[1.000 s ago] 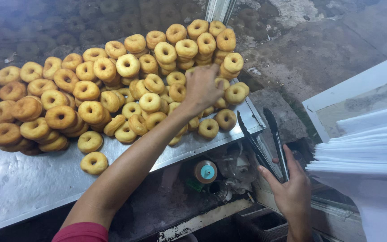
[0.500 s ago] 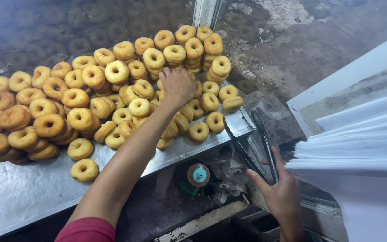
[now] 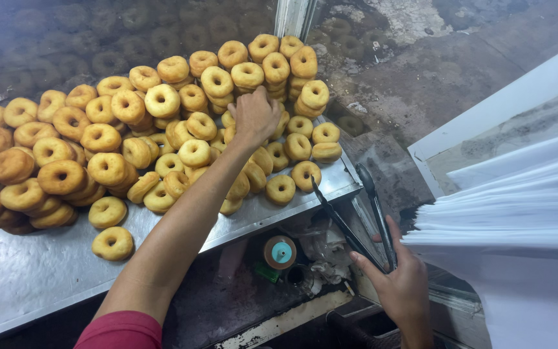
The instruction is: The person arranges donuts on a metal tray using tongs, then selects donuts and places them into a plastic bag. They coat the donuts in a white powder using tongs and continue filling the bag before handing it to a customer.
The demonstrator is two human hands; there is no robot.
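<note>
**A:** Where are the hands?

**B:** The left hand [image 3: 254, 116] reaches far out over the pile of doughnuts [image 3: 163, 123] on the metal table [image 3: 14, 284]. Its back faces the camera and the fingers curl down among the rings, so I cannot tell whether it has closed on one or only rests on them.

**A:** And the other?

**B:** The right hand [image 3: 400, 284] is low at the right, off the table's edge. It is wrapped around the near end of dark metal tongs [image 3: 356, 213]. The two arms of the tongs stand apart and their tips point toward the table's corner, close to the nearest doughnuts; they carry nothing.

**A:** What is hard to read?

**B:** A stack of white paper sheets [image 3: 518, 213] covers the right side and runs out of frame, hiding whatever lies under it. The doughnut pile is cut off at the left edge. Behind it a glass pane [image 3: 98, 45] gives faint reflections of the rings, and a metal post [image 3: 292, 16] is cropped at the top.

**A:** Below the table?

**B:** It is dim there. A small round container with a teal top [image 3: 281, 252] stands among crumpled wrapping and clutter that I cannot make out.
</note>
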